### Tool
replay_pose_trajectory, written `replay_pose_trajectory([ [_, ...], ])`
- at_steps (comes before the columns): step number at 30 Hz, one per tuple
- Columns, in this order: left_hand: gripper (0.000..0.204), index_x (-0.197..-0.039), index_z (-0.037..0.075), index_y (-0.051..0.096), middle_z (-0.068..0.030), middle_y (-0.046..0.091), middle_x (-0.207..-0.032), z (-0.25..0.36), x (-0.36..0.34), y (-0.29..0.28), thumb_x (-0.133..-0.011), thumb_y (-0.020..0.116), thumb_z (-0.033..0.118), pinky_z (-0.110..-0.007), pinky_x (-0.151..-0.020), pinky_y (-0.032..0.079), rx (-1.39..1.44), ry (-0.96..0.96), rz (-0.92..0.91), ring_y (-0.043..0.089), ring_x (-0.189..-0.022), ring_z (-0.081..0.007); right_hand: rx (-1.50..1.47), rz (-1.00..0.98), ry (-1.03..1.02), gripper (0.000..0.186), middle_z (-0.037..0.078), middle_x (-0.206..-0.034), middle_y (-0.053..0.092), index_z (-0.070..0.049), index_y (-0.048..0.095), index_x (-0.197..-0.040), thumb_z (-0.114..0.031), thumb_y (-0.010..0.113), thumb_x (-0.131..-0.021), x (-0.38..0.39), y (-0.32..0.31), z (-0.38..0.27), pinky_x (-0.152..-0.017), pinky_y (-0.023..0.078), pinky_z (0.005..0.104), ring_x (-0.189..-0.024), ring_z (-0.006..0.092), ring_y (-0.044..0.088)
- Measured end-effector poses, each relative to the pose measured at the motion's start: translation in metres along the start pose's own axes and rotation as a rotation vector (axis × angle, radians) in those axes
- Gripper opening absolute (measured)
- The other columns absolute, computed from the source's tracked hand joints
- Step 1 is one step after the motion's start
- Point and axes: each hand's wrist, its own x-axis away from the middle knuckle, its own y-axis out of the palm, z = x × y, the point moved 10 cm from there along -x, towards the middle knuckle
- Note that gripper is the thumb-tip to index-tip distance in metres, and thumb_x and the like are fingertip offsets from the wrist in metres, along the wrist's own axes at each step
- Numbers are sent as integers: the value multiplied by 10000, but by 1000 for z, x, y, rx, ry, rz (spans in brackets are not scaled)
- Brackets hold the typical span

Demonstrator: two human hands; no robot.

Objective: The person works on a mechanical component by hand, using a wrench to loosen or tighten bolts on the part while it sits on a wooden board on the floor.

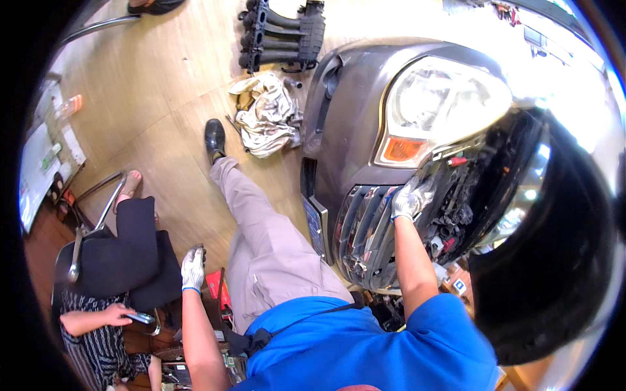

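The grey car front [349,117] surrounds the headlight [440,91]; its slatted grille [360,225] lies just beside that lamp. Near the headlight, the gloved right hand [412,199] is at the grille's edge — grip unclear. Well left of the headlight, the gloved left hand [193,268] half-curls — holding anything, I cannot tell.

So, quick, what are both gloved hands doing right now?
Left hand: low at the person's side; can't tell if it's holding anything.
Right hand: against the edge of the grille; can't tell if it's gripping.
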Motion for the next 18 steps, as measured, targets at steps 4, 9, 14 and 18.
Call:
replay_pose_trajectory([
  [4, 387, -1306, 81, 616, -14, 678, -1071, -27, -23, 27, -1017, 542, 327, -273, -734, 481, -33, -99, -57, 576, -861, -98, 23, -19, -23, 610, 308, -1402, 444, 33, 390, -1446, -409, 426, -1028, 0, 8, 1, -1113, 292, 499, -1308, 446, 410],
  [9, 386, -1298, 95, 617, 4, 674, -1076, -6, -60, 36, -1024, 531, 353, -271, -762, 471, -14, -52, -97, 584, -886, -96, 76, -50, -15, 605, 314, -1446, 392, 46, 357, -1457, -382, 408, -1032, 3, 14, 11, -1140, 271, 496, -1334, 450, 377],
  [14, 412, -1338, 60, 588, -6, 665, -1105, 38, -82, 51, -1025, 541, 325, -245, -775, 470, 69, -37, -124, 575, -891, -79, 286, -73, -341, 560, 288, -1453, 395, 54, 364, -1450, -341, 383, -1053, -4, 6, -38, -1162, 249, 471, -1343, 436, 368],
  [18, 413, -1344, 44, 576, -14, 661, -1101, 49, -96, 51, -1030, 531, 308, -236, -777, 469, 111, -23, -148, 572, -886, -72, 121, -57, -170, 538, 279, -1476, 381, 38, 368, -1457, -315, 379, -1052, -8, 19, 4, -1175, 228, 460, -1378, 416, 342],
])
